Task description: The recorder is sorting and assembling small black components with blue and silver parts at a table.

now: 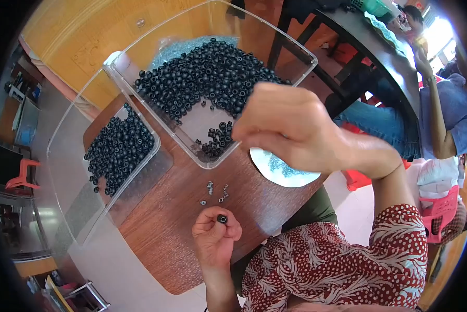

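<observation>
You are pinching a black ring-shaped knob (222,219) between the thumb and fingers of your left hand (216,238), its opening facing up, low over the near part of the brown wooden table (165,229). A pale ring is showing inside that opening, but you are leaving it unclear whether a metal piece is seated there, so this one is best judged as being in progress. Just beyond, small metal pieces (210,187) are lying loose, seemingly waiting to be used. Your right hand (293,127) is hanging above the white plate (297,181) of tiny shiny parts, fingers curled inward; their tips are hidden, so whether they are gripping anything cannot be told. Farther out, a big clear bin (195,122) is holding many black knobs, and a second clear bin (157,144) to its left is holding a smaller heap. If one heap is finished, the view is not showing which; plenty seems to be left.
</observation>
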Demonstrator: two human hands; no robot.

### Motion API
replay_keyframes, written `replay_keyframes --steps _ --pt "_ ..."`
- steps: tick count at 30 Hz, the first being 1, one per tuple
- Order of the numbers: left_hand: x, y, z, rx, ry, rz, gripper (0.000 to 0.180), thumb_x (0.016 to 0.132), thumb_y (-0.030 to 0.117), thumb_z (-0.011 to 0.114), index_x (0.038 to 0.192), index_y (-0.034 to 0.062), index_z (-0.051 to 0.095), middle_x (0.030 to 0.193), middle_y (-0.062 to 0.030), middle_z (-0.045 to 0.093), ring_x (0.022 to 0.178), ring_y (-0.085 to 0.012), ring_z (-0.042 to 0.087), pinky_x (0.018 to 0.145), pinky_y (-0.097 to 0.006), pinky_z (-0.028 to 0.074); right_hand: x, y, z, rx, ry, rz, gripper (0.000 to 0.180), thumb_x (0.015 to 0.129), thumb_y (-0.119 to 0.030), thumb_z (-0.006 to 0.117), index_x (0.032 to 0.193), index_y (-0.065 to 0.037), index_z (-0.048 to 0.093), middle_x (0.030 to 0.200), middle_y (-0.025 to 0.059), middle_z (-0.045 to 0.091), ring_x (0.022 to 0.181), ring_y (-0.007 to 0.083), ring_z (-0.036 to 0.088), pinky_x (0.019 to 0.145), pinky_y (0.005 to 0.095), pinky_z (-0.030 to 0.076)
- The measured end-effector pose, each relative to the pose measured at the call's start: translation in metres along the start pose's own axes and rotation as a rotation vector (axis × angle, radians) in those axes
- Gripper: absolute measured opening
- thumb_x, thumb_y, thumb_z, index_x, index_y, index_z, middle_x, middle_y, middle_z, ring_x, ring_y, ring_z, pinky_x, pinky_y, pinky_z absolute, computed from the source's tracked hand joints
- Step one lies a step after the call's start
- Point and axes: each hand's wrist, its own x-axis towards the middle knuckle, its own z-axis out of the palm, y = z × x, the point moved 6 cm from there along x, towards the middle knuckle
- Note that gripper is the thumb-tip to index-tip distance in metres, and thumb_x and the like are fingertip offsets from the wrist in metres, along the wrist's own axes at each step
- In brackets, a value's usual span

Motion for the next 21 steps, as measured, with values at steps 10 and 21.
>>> replay_keyframes --steps 10,21 --pt "0.01 -0.009 -0.021 -0.044 0.075 -0.029 0.023 0.077 0.01 0.069 0.094 -0.0008 0.059 0.079 -0.0111 0.059 0.06 -0.0171 0.051 0.052 -0.03 0.038 0.061 0.128 0.1 -0.658 -0.619 -0.096 0.01 0.06 -0.01 0.063 0.07 -0.006 0.065 0.069 0.0121 0.062 0.08 0.0325 0.058 0.066 0.0397 0.049" --pt "0.012 -0.001 -0.029 -0.006 0.112 0.03 0.02 0.08 0.01 0.065 0.095 -0.0007 0.058 0.08 -0.0107 0.059 0.06 -0.0167 0.05 0.054 -0.03 0.039 0.047 0.143 0.144 -0.785 -1.055 -0.316 0.013 0.069 -0.021 0.059 0.07 -0.011 0.067 0.067 0.0085 0.062 0.077 0.0283 0.058 0.074 0.0321 0.047"
